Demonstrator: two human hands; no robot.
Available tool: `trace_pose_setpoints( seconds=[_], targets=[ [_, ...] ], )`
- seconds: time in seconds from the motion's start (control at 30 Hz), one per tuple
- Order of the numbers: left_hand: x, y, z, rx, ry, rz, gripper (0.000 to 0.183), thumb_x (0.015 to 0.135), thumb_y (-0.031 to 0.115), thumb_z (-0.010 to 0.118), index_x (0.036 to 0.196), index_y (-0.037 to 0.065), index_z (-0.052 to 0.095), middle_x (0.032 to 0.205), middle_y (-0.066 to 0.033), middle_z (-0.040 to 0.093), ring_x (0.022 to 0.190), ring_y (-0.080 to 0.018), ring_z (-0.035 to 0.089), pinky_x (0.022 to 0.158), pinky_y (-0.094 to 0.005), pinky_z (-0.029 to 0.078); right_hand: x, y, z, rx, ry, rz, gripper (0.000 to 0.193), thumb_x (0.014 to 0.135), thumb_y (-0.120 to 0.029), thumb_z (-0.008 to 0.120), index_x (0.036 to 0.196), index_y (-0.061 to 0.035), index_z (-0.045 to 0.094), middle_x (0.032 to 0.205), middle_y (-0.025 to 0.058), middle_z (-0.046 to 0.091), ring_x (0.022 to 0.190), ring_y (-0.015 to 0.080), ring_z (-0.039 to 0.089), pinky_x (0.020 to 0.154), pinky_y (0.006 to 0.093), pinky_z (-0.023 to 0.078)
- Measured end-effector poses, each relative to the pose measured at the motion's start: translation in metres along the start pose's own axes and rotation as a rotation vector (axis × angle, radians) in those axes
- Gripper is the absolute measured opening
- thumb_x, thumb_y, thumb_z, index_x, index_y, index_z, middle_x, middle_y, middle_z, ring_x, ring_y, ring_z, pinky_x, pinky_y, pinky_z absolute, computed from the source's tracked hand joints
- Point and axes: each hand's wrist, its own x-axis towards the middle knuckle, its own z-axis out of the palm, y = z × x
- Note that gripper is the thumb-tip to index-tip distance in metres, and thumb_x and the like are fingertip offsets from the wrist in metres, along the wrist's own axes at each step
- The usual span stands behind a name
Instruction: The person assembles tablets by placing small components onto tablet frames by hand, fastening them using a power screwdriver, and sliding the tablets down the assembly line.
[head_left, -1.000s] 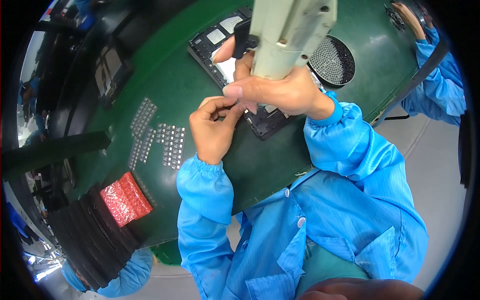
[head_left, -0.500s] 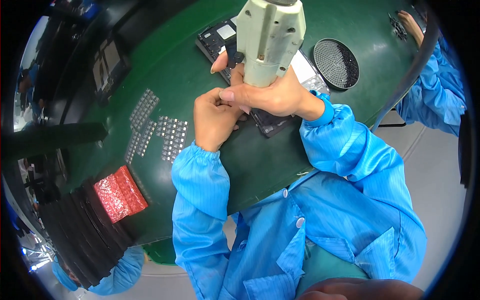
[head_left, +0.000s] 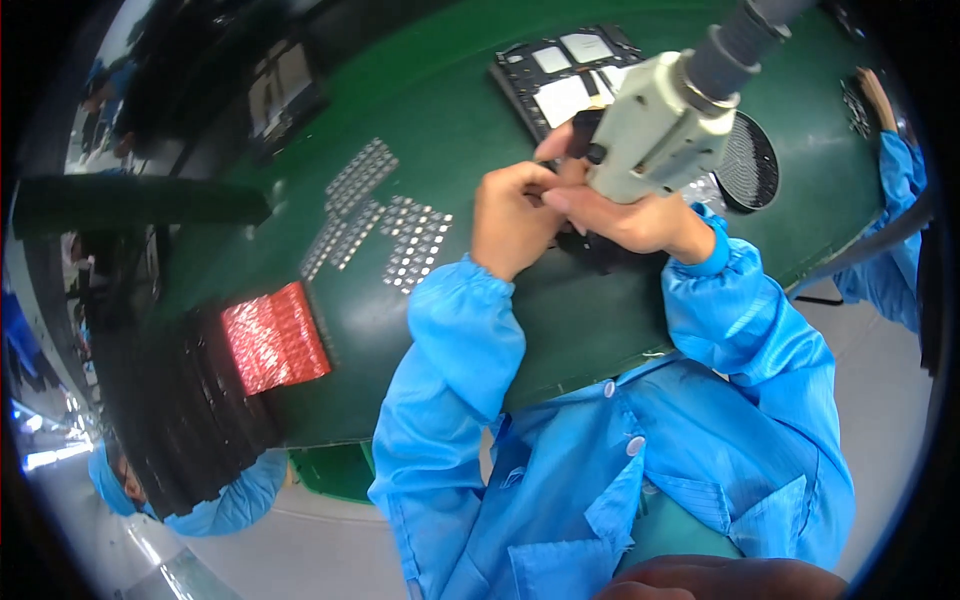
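A cream-coloured electric screwdriver (head_left: 655, 125) with a dark grey top end stands tilted over the bench, and my right hand (head_left: 640, 222) is wrapped round its lower part. Right beside it, the fingers of my left hand (head_left: 512, 225) are closed together at the fingertips of the right. Whatever they pinch, if anything, is hidden. Under the hands and behind them lies a flat black device housing (head_left: 518, 82) with white rectangular patches. The screwdriver's tip and the spot below it are covered by my hands.
Right of the screwdriver sits a round dish (head_left: 748, 165) with small black pieces. Sheets of small parts (head_left: 415, 245) lie on the green bench (head_left: 480, 360) to the left. Nearer are a red bubble-wrap packet (head_left: 275, 340) and a black stack (head_left: 185, 400). Another person's hand (head_left: 876, 98) is at far right.
The whole view has shifted, so hands, device and sheets appear farther right. The screwdriver now leans to the upper right, showing its dark top end and more of the housing.
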Motion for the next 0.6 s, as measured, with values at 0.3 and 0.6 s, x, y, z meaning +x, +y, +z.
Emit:
trace_pose_setpoints(
  seconds=[0.3,0.6],
  targets=[
    [-0.040,0.017,-0.086,0.920,0.410,-0.090,0.037,0.072,0.023,0.073,0.096,-0.003,0.063,0.082,-0.0139,0.063,0.072,-0.0248,0.062,0.062,-0.0342,0.048,-0.001,-0.015,-0.014,0.120,0.037,0.008,0.038,0.079,0.002,0.060,0.114,0.0032,0.044,0.058,0.0016,0.049,0.051,0.0093,0.050,0.047,0.0230,0.042],
    [-0.046,0.019,-0.080,0.811,0.279,-0.062,0.054,0.059,0.019,0.082,0.105,0.000,0.062,0.091,-0.0087,0.053,0.060,-0.0133,0.046,0.057,-0.0279,0.043,-0.004,-0.032,-0.038,0.054,0.151,-0.146,0.034,0.077,0.003,0.063,0.108,0.0045,0.052,0.055,0.0000,0.053,0.047,0.0058,0.050,0.043,0.0204,0.039]
  ],
)
